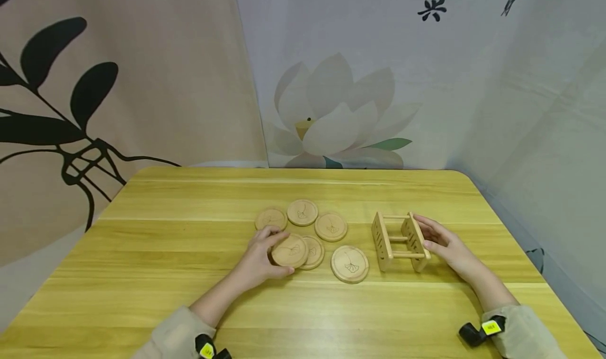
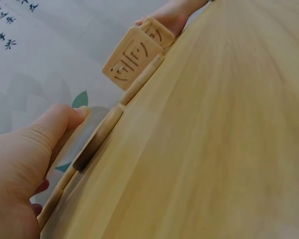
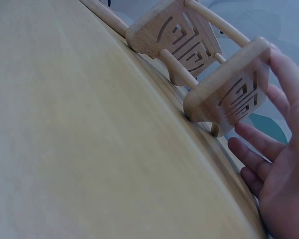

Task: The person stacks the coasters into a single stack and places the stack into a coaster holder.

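My left hand [image 1: 258,259] holds a round wooden coaster [image 1: 290,251] by its edge, thumb at the near side and fingers at the far side. The held coaster overlaps another coaster [image 1: 316,252] in the head view. In the left wrist view the thumb [image 2: 65,119] lies along the coaster's rim. A small wooden coaster rack [image 1: 397,255], with two slotted side panels joined by rods, stands upright on the table. My right hand [image 1: 445,246] grips its right panel [image 3: 234,92], with thumb and fingers at opposite ends of the panel.
More coasters with engraved leaf designs lie flat on the wooden table [image 1: 189,296]: one at far left [image 1: 271,218], one at the back [image 1: 302,212], one beside it [image 1: 331,227], and one near the rack [image 1: 350,264]. A printed curtain [image 1: 350,111] hangs behind the table.
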The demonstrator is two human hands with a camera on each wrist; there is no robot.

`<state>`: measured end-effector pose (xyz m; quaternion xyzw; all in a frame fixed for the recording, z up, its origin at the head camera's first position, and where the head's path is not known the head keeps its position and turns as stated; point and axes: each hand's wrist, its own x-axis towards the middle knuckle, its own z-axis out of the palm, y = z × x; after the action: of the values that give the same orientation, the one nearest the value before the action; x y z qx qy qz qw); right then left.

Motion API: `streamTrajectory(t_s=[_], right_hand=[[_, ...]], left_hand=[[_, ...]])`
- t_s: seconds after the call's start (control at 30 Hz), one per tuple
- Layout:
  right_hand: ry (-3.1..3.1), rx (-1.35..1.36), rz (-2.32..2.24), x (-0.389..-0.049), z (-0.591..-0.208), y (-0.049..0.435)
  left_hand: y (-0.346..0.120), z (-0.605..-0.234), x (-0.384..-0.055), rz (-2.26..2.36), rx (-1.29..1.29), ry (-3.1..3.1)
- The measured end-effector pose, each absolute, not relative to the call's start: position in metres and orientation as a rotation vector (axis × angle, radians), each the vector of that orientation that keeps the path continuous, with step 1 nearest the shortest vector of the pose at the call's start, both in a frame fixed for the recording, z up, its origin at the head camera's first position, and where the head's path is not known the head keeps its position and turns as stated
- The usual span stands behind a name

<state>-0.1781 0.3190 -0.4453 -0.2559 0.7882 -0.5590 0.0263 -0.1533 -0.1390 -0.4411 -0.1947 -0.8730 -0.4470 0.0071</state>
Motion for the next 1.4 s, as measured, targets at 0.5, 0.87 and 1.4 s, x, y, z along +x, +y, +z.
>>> streamTrajectory(t_s=[0.5, 0.87, 1.4], right_hand=[[2.427, -0.81, -1.738, -0.178, -0.446, 0.319], [2.413, -0.785, -1.738, -0.177, -0.444, 0.319], [2.419, -0.777, -1.725, -0.176, -0.442, 0.318]], left_hand=[[-0.123, -0.442, -0.158, -1.353, -0.676, -2.735], [-0.113, -0.443, -0.161, -1.333, -0.685, -2.739], [-0.108, -0.443, -0.163, -1.282, -0.69, -2.783]])
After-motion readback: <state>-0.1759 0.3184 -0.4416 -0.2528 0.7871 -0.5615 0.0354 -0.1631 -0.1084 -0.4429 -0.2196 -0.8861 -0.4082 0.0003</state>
